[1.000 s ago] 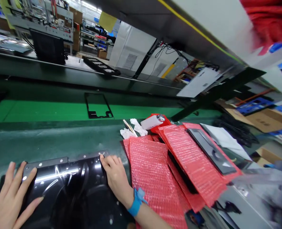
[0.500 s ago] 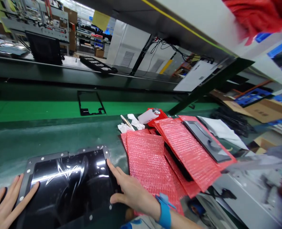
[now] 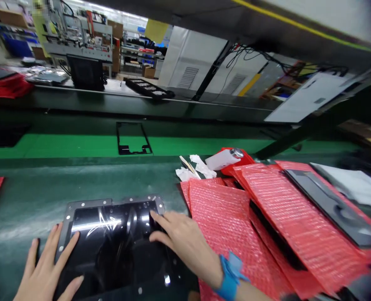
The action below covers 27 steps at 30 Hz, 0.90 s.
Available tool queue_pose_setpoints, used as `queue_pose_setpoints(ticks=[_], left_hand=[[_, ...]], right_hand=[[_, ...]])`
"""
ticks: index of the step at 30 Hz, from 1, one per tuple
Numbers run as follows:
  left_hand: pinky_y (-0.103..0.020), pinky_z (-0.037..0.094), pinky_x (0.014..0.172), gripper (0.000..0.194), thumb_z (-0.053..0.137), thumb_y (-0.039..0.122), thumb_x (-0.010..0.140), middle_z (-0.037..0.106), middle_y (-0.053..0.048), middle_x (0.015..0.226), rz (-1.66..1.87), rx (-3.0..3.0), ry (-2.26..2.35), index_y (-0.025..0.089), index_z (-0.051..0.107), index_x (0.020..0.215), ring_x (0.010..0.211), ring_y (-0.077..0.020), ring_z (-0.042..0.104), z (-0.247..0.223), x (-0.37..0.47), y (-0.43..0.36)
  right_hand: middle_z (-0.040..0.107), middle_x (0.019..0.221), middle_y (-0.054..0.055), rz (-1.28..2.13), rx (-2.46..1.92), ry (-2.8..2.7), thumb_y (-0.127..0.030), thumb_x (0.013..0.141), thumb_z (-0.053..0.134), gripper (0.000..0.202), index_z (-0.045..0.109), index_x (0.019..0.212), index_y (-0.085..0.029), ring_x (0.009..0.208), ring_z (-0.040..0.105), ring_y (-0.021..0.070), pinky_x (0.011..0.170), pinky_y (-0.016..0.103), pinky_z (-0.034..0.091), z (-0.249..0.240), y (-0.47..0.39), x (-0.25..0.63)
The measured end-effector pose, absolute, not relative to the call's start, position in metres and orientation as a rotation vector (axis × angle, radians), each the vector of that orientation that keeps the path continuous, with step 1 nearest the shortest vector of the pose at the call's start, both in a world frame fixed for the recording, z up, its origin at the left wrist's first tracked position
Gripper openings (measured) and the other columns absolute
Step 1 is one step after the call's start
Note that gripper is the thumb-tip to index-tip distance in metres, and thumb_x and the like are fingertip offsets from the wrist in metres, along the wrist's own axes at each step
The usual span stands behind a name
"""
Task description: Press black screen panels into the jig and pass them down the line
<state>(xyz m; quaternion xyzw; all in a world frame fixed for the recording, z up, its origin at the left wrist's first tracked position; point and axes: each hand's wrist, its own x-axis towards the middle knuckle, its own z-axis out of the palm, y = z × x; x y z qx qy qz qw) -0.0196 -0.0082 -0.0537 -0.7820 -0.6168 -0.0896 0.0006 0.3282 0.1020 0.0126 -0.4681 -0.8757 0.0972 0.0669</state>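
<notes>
A black, glossy screen panel (image 3: pixel 113 246) with a grey, dotted border lies flat on the dark green bench, its surface film showing bright reflections. My left hand (image 3: pixel 49 263) rests at the panel's left edge, fingers spread, the fingertips over its border and glass. From the right, my right hand (image 3: pixel 180 236) reaches over the panel's upper right part, index finger and thumb apart and touching or just above the surface. A blue band (image 3: pixel 231 276) is round my right wrist. Neither hand grips anything that I can see.
Red bubble-wrap sleeves (image 3: pixel 223 225) are piled on the right, with a dark panel (image 3: pixel 332 207) on top. Behind them are a white bottle (image 3: pixel 224 159) and crumpled tissues (image 3: pixel 200 166). A black frame (image 3: pixel 133 140) lies on the green strip. An overhead shelf (image 3: pixel 276 37) crosses above.
The view has swung left, so things appear further right, and red sleeves show at the left edge. My right hand has drawn inward over the panel. My left hand stays at the panel's left edge.
</notes>
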Motion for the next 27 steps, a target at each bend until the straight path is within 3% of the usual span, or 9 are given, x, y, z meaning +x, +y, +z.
queue_pose_setpoints(ticks=[3, 6, 11, 15, 16, 18, 20, 23, 27], left_hand=[[-0.067, 0.013, 0.115, 0.088, 0.049, 0.049, 0.087, 0.021, -0.015, 0.161, -0.313, -2.357, -1.933, 0.021, 0.003, 0.156, 0.148, -0.0389, 0.014, -0.053, -0.012, -0.013], [-0.068, 0.008, 0.115, 0.087, 0.048, 0.049, 0.088, 0.025, -0.015, 0.159, -0.307, -2.307, -1.894, 0.019, 0.004, 0.156, 0.148, -0.0401, 0.013, -0.052, -0.01, -0.016], [-0.069, 0.007, 0.115, 0.086, 0.05, 0.047, 0.088, 0.029, -0.015, 0.158, -0.365, -2.268, -1.891, 0.022, 0.005, 0.156, 0.148, -0.0404, 0.015, -0.055, -0.01, -0.013], [-0.074, 0.013, 0.112, 0.077, 0.052, 0.041, 0.088, 0.021, -0.013, 0.161, -0.644, -2.26, -1.922, 0.029, 0.015, 0.155, 0.148, -0.0434, 0.01, -0.074, -0.013, -0.015], [-0.074, 0.018, 0.111, 0.071, 0.051, 0.038, 0.089, 0.023, -0.012, 0.161, -0.773, -2.247, -1.97, 0.033, 0.021, 0.153, 0.147, -0.0435, 0.013, -0.076, -0.013, -0.014], [-0.067, 0.038, 0.105, 0.058, 0.05, 0.036, 0.091, 0.042, -0.007, 0.152, -1.104, -2.237, -2.104, 0.042, 0.032, 0.146, 0.139, -0.0414, 0.037, -0.072, -0.008, -0.005], [-0.052, 0.055, 0.091, 0.048, 0.05, 0.038, 0.092, 0.061, -0.003, 0.134, -1.522, -2.277, -2.236, 0.045, 0.041, 0.139, 0.12, -0.035, 0.059, -0.05, 0.006, 0.019], [-0.042, 0.053, 0.096, 0.033, 0.052, 0.041, 0.094, 0.063, -0.005, 0.127, -2.198, -2.309, -2.194, 0.031, 0.054, 0.124, 0.117, -0.0279, 0.059, 0.002, 0.048, 0.093], [-0.041, 0.052, 0.097, 0.034, 0.047, 0.041, 0.098, 0.063, -0.008, 0.119, -2.301, -2.293, -2.097, 0.019, 0.052, 0.123, 0.112, -0.0217, 0.061, 0.051, 0.128, 0.238]], right_hand=[[0.065, 0.118, 0.009, 0.273, -1.125, -2.654, -0.027, 0.097, 0.054, 0.045, 0.047, 0.142, -0.023, 0.112, 0.057, 0.0254, 0.089, 0.04, 0.049, 0.022, 0.132, 0.288], [0.061, 0.128, 0.009, 0.375, -0.902, -2.683, -0.008, 0.095, 0.044, 0.055, 0.037, 0.148, -0.02, 0.125, 0.049, 0.0213, 0.098, 0.04, 0.044, 0.016, 0.144, 0.261], [0.063, 0.121, 0.007, 0.674, -0.908, -2.555, -0.001, 0.086, 0.05, 0.061, 0.041, 0.144, -0.02, 0.116, 0.052, 0.021, 0.097, 0.041, 0.043, 0.003, 0.151, 0.256], [0.064, 0.106, 0.001, 1.018, -0.939, -2.376, -0.003, 0.079, 0.063, 0.063, 0.046, 0.137, -0.023, 0.102, 0.056, 0.018, 0.094, 0.035, 0.046, 0.024, 0.16, 0.257], [0.064, 0.102, 0.0, 1.09, -0.916, -2.35, -0.004, 0.08, 0.064, 0.061, 0.047, 0.135, -0.023, 0.096, 0.058, 0.0166, 0.09, 0.033, 0.048, 0.034, 0.162, 0.258], [0.064, 0.096, -0.002, 1.169, -0.851, -2.304, -0.007, 0.082, 0.064, 0.055, 0.049, 0.132, -0.025, 0.087, 0.06, 0.0145, 0.083, 0.029, 0.05, 0.059, 0.164, 0.264], [0.064, 0.099, -0.002, 1.062, -0.829, -2.215, -0.013, 0.088, 0.061, 0.048, 0.05, 0.132, -0.027, 0.088, 0.062, 0.0145, 0.083, 0.03, 0.05, 0.084, 0.164, 0.278], [0.063, 0.118, 0.005, 0.499, -0.981, -1.979, -0.022, 0.096, 0.053, 0.039, 0.051, 0.134, -0.028, 0.11, 0.058, 0.0202, 0.1, 0.04, 0.044, 0.111, 0.161, 0.314], [0.058, 0.132, 0.008, 0.032, -1.241, -1.708, -0.033, 0.096, 0.053, 0.036, 0.053, 0.132, -0.027, 0.124, 0.051, 0.0256, 0.107, 0.047, 0.039, 0.109, 0.143, 0.383]])
